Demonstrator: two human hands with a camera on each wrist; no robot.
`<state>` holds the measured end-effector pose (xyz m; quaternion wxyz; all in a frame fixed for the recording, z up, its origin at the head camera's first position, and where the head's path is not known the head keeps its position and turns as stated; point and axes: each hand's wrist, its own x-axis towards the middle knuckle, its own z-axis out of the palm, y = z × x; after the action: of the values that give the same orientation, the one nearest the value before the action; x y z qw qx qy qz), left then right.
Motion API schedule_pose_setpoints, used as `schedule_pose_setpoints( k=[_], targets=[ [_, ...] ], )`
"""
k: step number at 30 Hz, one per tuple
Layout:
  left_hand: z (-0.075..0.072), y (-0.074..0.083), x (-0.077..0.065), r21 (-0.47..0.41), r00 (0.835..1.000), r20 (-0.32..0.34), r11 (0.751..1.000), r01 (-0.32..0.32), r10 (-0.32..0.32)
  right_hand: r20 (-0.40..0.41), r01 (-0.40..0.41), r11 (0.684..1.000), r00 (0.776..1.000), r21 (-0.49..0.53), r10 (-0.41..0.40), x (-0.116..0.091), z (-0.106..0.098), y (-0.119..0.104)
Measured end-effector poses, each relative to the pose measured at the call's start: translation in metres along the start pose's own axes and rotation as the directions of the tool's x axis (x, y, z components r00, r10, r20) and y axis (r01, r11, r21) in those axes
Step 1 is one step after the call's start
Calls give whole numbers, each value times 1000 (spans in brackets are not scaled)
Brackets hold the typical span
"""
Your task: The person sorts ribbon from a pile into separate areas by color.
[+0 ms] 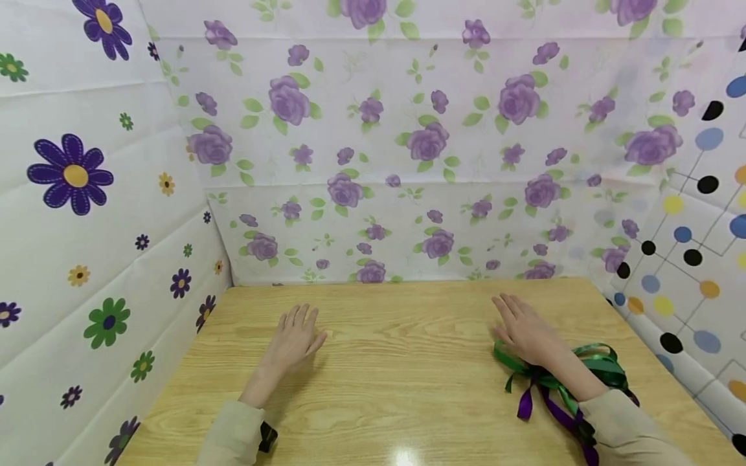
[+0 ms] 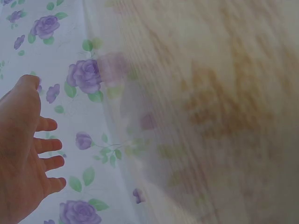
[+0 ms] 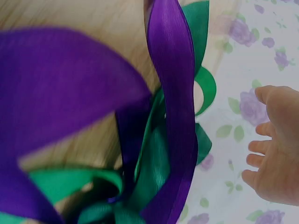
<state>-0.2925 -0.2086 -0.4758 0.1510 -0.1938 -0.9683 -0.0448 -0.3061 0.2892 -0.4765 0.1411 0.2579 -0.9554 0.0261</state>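
A loose tangle of green ribbon (image 1: 606, 369) and purple ribbon (image 1: 526, 404) lies on the right part of the wooden table. Over its far left edge is my right hand (image 1: 527, 333), palm down with the fingers extended; the forearm hides part of the pile. In the right wrist view, purple loops (image 3: 173, 56) and green bands (image 3: 154, 172) fill the left and middle, with the hand beside them, holding nothing. My left hand (image 1: 293, 340) hovers over the table's left side, its fingers straight and spread, nothing in its grasp. The left wrist view shows the same spread fingers (image 2: 49, 145).
The light wooden table (image 1: 396, 362) meets a rose-patterned cloth (image 1: 425, 142) at its back edge. A daisy-patterned cloth (image 1: 146, 213) hangs on the left and a dotted cloth (image 1: 688, 278) on the right. A small black object (image 1: 267, 437) sits at the left cuff.
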Motion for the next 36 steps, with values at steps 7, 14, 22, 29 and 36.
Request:
schedule_pose_setpoints(
  k=[7,14,22,29,36],
  targets=[
    [1,0,-4,-20,1000,30,1000,1,0,-28,36,999,999,5,-36,1,-3,-9],
    [0,1,-5,-34,1000,9,999,-1,1,-11,24,999,1000,37,-24,0,-7,-16],
    [-6,1,0,-75,1000,7,997,-10,10,-2,44,998,999,44,-44,1,-6,-14],
    [-12,3,3,-121,997,76,992,24,-15,41,10,995,999,101,-15,-3,-9,-13],
    [-11,6,-1,-234,994,106,971,44,-20,32,1,990,999,140,-5,-7,-12,-13]
  ],
)
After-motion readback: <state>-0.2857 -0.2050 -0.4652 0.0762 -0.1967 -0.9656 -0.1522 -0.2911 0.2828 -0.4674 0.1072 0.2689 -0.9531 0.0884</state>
